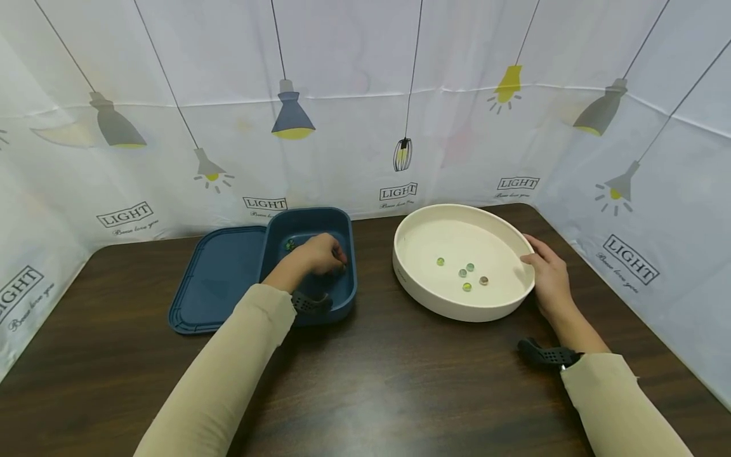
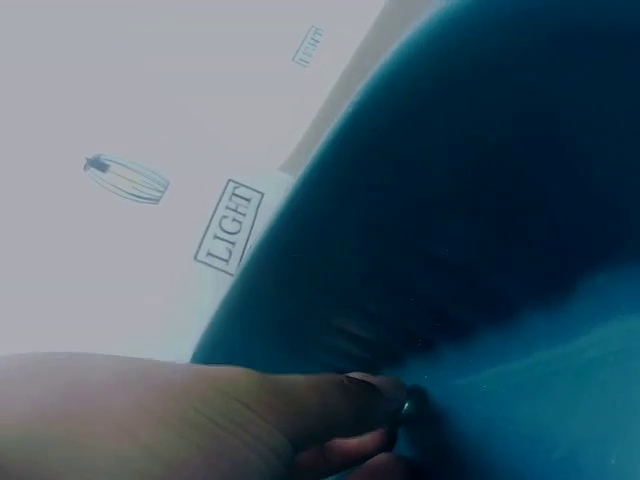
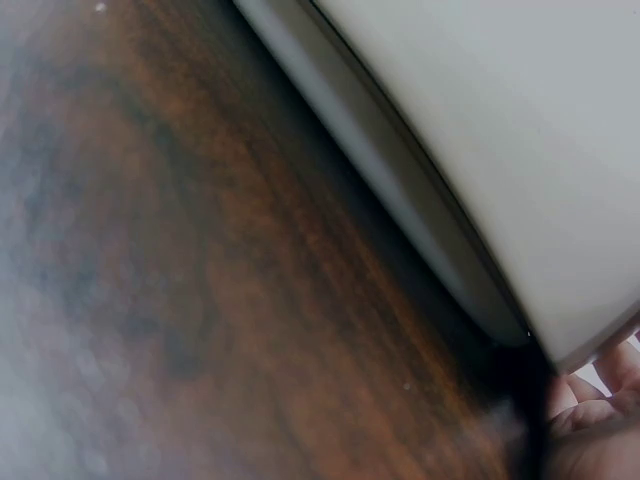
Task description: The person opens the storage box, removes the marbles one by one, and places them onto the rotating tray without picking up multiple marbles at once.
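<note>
Inside the dark blue box point(image 1: 348, 279), my left hand point(image 1: 324, 255) reaches down with curled fingers. At its fingertips in the left wrist view is a small shiny marble point(image 2: 408, 406), pinched between thumb and finger and partly hidden. Another glass marble or a small group of them point(image 1: 290, 244) lies at the box's left side, near the wrist. My right hand point(image 1: 549, 274) grips the right rim of a round cream tray point(image 1: 422, 298), thumb over the edge. Several marbles point(image 1: 467, 287), green, clear and brownish, rest on the tray's floor.
A flat blue lid point(image 1: 219, 279) lies left of the box, touching or overlapped by its edge. All stand on a dark brown wooden table point(image 1: 388, 387). A white curtain point(image 1: 354, 158) printed with lamps hangs behind and along both sides.
</note>
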Demonstrator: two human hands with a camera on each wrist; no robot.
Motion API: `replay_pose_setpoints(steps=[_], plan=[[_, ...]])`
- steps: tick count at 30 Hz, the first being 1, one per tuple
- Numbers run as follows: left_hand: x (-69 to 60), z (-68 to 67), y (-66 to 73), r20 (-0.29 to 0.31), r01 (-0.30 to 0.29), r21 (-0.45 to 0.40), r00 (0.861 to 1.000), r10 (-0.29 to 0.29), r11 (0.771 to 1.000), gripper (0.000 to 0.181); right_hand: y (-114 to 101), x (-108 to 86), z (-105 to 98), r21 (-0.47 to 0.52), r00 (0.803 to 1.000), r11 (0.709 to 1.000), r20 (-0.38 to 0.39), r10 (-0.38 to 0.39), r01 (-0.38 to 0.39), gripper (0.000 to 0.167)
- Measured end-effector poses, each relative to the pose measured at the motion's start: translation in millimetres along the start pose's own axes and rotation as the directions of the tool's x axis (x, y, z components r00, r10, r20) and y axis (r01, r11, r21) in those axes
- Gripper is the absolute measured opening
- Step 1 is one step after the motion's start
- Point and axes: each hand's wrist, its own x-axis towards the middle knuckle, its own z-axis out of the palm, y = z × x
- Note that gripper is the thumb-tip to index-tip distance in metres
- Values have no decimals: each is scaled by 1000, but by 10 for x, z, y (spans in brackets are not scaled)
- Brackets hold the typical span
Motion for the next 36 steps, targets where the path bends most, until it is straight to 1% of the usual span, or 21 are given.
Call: replay_pose_setpoints(steps=[2,4,8,12,15,17,20,22,24,26,29,30,32,33,36], plan=[[-7,-20,15,-4,-16,16,1000,16,1000,18,3,3,0,1,1000,1000,-3,-3,3,55],[-25,-51,43,-25,-33,22,999,34,999,20,5,4,-2,4,1000,1000,0,-5,5,55],[-95,-137,143,-112,-50,20,992,52,999,22,-2,4,-3,1,1000,1000,3,-4,4,55],[-184,-186,324,-179,-65,-13,982,62,998,21,-15,0,-6,-16,1000,1000,-3,-5,5,54],[-216,-152,507,-193,-105,-42,977,95,994,20,-18,1,-5,-17,1000,1000,1,-9,9,54],[-209,-91,639,-186,-145,-67,974,131,987,19,-17,0,-3,-16,1000,1000,3,-7,7,54],[-164,38,839,-193,-210,-87,962,191,974,18,-15,2,3,-5,1000,1000,-2,-4,4,54],[-116,137,977,-208,-243,-95,953,219,965,17,-6,-1,-4,9,1000,1000,-6,-1,1,54],[-58,247,1108,-225,-251,-105,949,222,962,16,10,-9,-21,10,1000,1000,-9,0,0,54],[3,359,1203,-238,-241,-119,949,208,963,15,18,-11,-25,14,1000,1000,-10,1,-1,54],[100,522,1283,-270,-193,-97,949,161,976,15,13,-9,-15,22,1000,1000,-12,-1,1,54],[133,573,1296,-285,-172,-72,947,145,982,14,8,-6,-8,31,1000,1000,-12,-4,4,54],[194,659,1313,-317,-127,9,940,123,992,14,0,-2,5,53,1000,999,-11,-9,10,54],[218,694,1321,-330,-106,56,936,119,993,14,-4,-1,7,61,1000,998,-12,-10,11,54],[283,773,1356,-351,-74,182,926,135,980,13,-2,-2,-12,62,1000,998,-19,-8,9,55]])
